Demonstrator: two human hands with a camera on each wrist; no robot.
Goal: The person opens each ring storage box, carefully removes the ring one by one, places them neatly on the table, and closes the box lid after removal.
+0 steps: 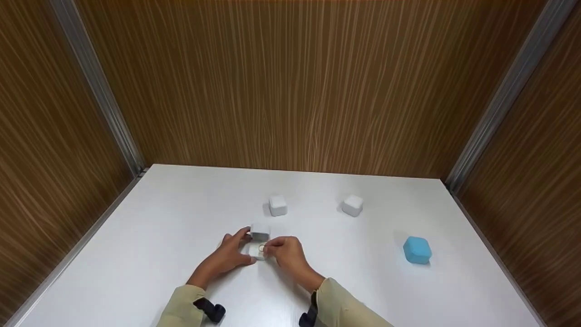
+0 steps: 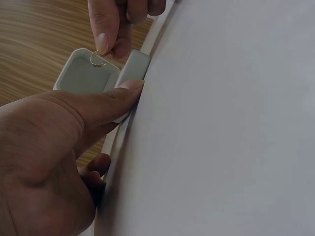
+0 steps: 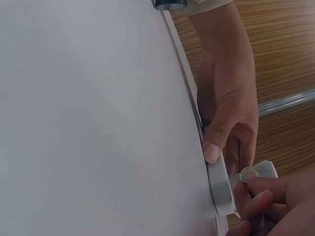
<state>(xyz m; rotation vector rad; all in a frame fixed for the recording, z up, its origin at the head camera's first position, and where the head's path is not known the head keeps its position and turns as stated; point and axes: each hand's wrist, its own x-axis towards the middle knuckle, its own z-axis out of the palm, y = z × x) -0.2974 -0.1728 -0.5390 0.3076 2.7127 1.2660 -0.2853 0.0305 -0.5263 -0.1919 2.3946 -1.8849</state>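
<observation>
A small white ring box [image 1: 260,231] stands on the table with its lid raised. My left hand [image 1: 227,256] steadies it from the left side. In the left wrist view the thumb presses the front of the box base [image 2: 135,64], while the pale lid [image 2: 81,76] stands up behind it. My right hand [image 1: 291,258] pinches a thin gold ring [image 2: 100,63] between thumb and forefinger. The ring, which looks beaded or studded, is upright above the base, in front of the lid. In the right wrist view the fingers partly hide the ring's lower part and the box.
Two white boxes, a left one [image 1: 278,205] and a right one [image 1: 352,205], sit farther back on the white table [image 1: 136,240]. A blue box [image 1: 417,250] lies to the right. Wood-grain panels [image 1: 290,91] enclose the table's back and sides.
</observation>
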